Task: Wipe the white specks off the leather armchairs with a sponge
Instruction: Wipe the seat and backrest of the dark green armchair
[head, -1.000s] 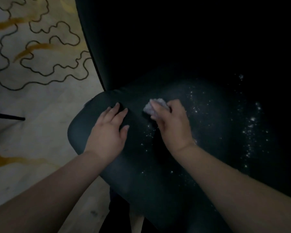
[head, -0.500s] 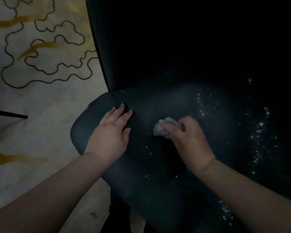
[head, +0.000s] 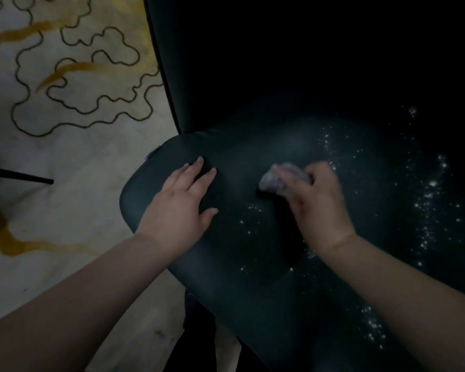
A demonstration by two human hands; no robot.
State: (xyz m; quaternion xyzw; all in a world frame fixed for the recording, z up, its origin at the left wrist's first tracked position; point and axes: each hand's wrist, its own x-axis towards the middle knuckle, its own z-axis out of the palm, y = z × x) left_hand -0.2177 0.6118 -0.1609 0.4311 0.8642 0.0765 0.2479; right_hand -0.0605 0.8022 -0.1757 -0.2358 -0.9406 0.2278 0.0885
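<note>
A pale sponge (head: 281, 179) is pressed to the dark leather armchair (head: 242, 146) seat, gripped in the curled fingers of the right hand (head: 320, 202) and protruding beyond its fingertips. The left hand (head: 179, 208) is laid flat, fingers straight, on the seat's left corner. The patch between the hands appears mostly wiped; white specks (head: 430, 200) are scattered thickly to the right and thinly below the sponge, so much of the job is judged unfinished. A patterned floor (head: 65, 157) is seen beyond.
</note>
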